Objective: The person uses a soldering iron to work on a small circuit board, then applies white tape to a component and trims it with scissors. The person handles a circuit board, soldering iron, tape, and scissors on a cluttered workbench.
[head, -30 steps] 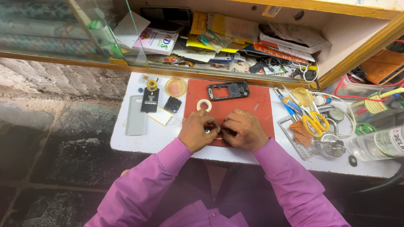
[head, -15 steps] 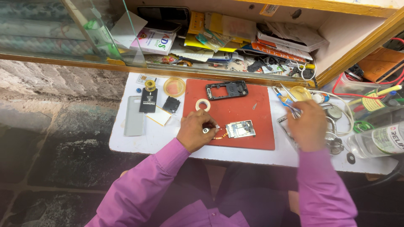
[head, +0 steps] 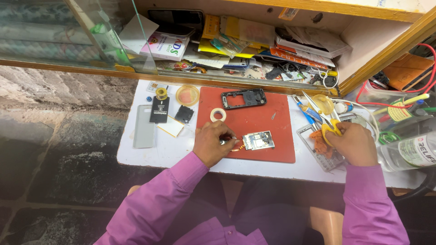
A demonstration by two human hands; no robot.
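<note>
Work area: a red mat (head: 254, 136) on a white desk (head: 150, 154).

Left hand (head: 210, 144): rests on the mat's left edge, fingers closed around a small metal-tipped tool, probably a screwdriver (head: 225, 139), whose tip points at the circuit board (head: 258, 140). The board lies flat on the mat, just right of that hand, not lifted.

Right hand (head: 352, 144): off the mat, at the tool clutter on the right. Its fingers are curled at the yellow handle of the scissors (head: 328, 124); whether the grip is fully closed cannot be told. An orange cloth (head: 319, 141) lies just beside it on a grey phone panel (head: 318, 152).

Progress, as judged: disassembly looks well advanced. The board is out, and the black phone frame (head: 244, 98) lies empty at the top of the mat, apart from the board. A tape roll (head: 218, 114) sits near the frame. A phone back cover (head: 144, 125) and small black parts lie left of the mat. Nothing is refitted; board work appears under way and reassembly remains
</note>
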